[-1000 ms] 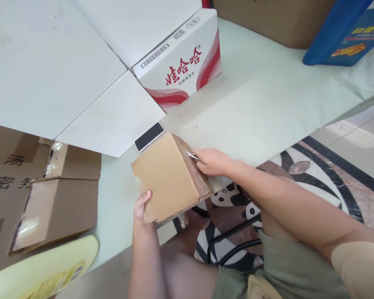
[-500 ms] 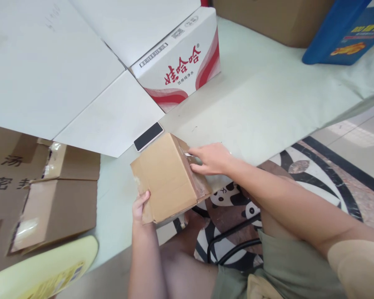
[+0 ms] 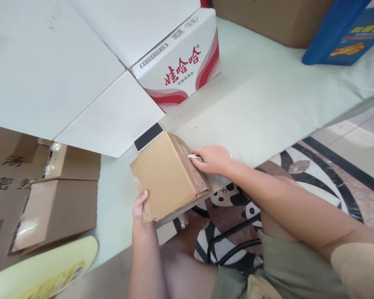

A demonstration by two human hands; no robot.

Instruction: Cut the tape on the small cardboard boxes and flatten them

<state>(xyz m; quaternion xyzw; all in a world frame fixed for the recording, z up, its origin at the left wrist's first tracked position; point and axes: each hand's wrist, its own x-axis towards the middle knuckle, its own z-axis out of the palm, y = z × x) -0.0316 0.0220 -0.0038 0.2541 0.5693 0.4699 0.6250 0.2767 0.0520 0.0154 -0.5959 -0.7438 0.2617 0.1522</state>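
A small brown cardboard box (image 3: 165, 178) rests tilted at the table's near edge, with worn patches on its left side. My left hand (image 3: 140, 203) grips its lower left corner, thumb on the upper face and the other fingers mostly hidden. At the taped right side of the box, my right hand (image 3: 213, 159) is closed around a thin pale piece (image 3: 193, 156) whose end meets that side. Too little of this piece shows to tell its kind. A dark-faced, phone-like slab (image 3: 148, 137) lies just beyond the box.
White cartons (image 3: 90, 104) and a red-and-white water carton (image 3: 183, 62) stand behind. Large cardboard boxes (image 3: 65, 203) and a pale yellow bottle (image 3: 50, 265) are on the left. A blue container (image 3: 339, 37) sits far right on the cloth-covered table (image 3: 252, 104).
The fingers of my right hand have drawn closer together around the thin pale piece, and the hand has shifted slightly. The box has moved a little to the left, still in my left hand.
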